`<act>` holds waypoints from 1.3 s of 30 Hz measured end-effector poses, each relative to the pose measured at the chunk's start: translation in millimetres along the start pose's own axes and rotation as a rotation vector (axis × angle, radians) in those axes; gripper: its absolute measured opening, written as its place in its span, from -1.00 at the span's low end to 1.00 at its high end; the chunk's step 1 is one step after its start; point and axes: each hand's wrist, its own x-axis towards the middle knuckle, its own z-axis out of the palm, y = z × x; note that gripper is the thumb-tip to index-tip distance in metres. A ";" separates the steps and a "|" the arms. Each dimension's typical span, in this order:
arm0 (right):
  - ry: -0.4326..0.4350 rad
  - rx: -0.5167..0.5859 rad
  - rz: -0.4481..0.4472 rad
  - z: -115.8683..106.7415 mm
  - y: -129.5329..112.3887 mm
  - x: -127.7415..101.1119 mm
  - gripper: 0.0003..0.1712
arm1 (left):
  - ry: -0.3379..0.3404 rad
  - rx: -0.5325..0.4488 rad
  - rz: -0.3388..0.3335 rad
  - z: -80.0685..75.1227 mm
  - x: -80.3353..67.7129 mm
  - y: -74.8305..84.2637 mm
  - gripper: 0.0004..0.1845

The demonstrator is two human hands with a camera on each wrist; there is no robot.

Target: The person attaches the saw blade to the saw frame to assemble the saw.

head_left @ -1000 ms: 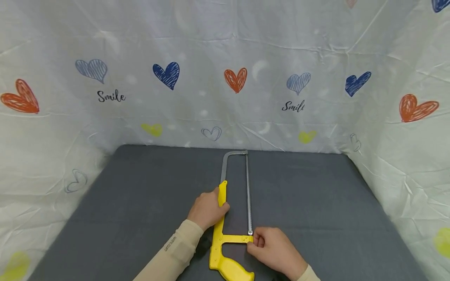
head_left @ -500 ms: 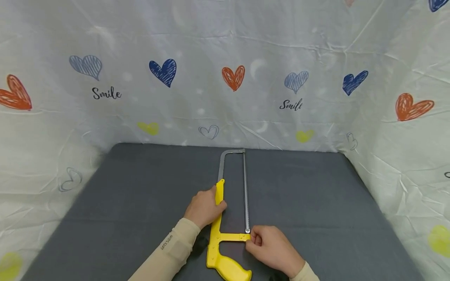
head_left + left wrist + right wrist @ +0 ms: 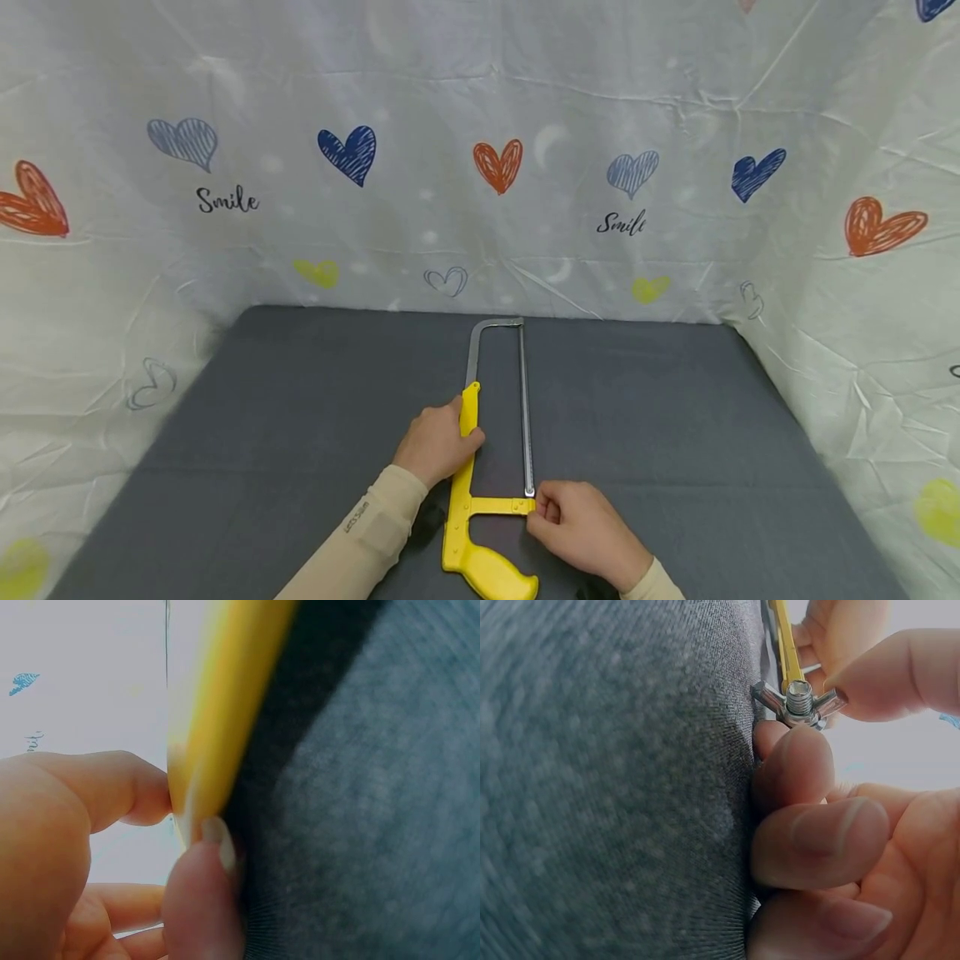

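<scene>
A hacksaw (image 3: pixel 454 542) with a yellow frame and handle lies on the grey cloth, its grey metal bow pointing away from me. Its blade (image 3: pixel 526 408) runs along the right side. My left hand (image 3: pixel 433 442) grips the yellow spine, thumb over its inner edge; the left wrist view shows finger and thumb on either side of the yellow bar (image 3: pixel 225 712). At the near end of the blade, my right hand (image 3: pixel 585 529) pinches a metal wing nut (image 3: pixel 799 709) on a threaded bolt, thumb against one wing. The head view hides this nut behind the fingers.
Grey cloth (image 3: pixel 675 417) covers the table around the saw. A white curtain (image 3: pixel 555 83) printed with hearts and "Smile" rises behind the far edge and along both sides. The saw's bow reaches close to that far edge.
The head view shifts slightly, moving the scene a little left in the picture. Both hands keep their places on the hacksaw, which stays where it lies.
</scene>
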 end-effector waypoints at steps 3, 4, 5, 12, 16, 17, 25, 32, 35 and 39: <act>0.007 -0.009 -0.003 -1.0 0.9 0.9 -0.76 | 0.000 -0.011 0.001 0.3 1.6 0.4 -0.19; 0.009 -0.010 -0.004 -1.1 1.2 1.1 -0.77 | 0.002 -0.015 0.003 0.4 1.7 0.5 -0.18; 0.009 -0.012 -0.006 -1.0 1.7 1.3 -0.78 | 0.000 -0.021 -0.001 0.5 1.9 0.4 -0.18; -0.001 -0.001 -0.014 0.6 3.4 0.6 -0.80 | 0.007 -0.040 0.001 1.9 0.2 -2.8 -0.18; -0.010 0.002 -0.018 -0.2 4.9 -0.6 -0.78 | 0.005 -0.046 0.003 2.9 -0.7 -1.8 -0.18; -0.012 0.003 -0.021 -0.4 5.4 -0.8 -0.77 | 0.003 -0.046 0.001 2.9 -0.7 -1.4 -0.18; -0.010 0.010 -0.061 2.1 5.4 -0.4 -0.75 | 0.016 -0.041 0.004 1.1 -1.2 -3.1 -0.18; -0.035 0.047 -0.077 9.9 7.2 -2.5 -0.76 | -0.006 -0.031 -0.037 0.6 -6.2 -9.1 -0.16; -0.039 0.040 -0.076 8.2 8.1 -2.4 -0.76 | -0.004 -0.032 -0.030 2.1 -5.2 -8.8 -0.15; -0.021 0.009 -0.063 0.9 6.6 0.2 -0.76 | 0.007 -0.035 0.007 1.2 0.4 -4.6 -0.16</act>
